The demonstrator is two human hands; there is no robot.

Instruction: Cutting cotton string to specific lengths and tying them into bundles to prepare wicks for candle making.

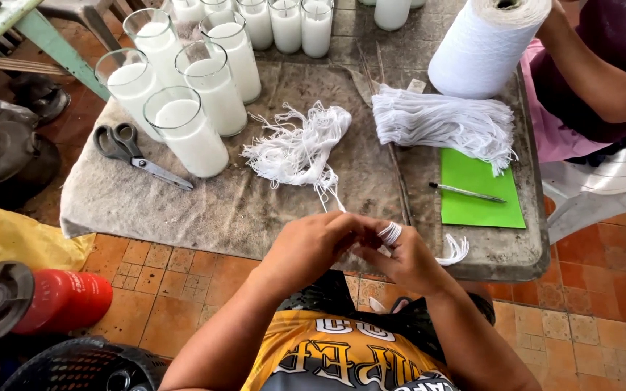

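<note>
Both hands meet at the near table [516,269] edge: left hand [311,245] and right hand [409,261], grip of each clamped together on one small bundle of white strings [390,232], loops showing between the fingers. Judged partway through: just beyond the grip lies one loose tangled bunch [300,148]; farther right, one neat stack of cut strings [445,124]; one small looped piece [456,250] just right of the grip. Counted: one large thread cone [481,45], one scissors [130,153], one pen [466,192] on one green card [481,190], five near candle glasses [188,134], more behind.
</note>
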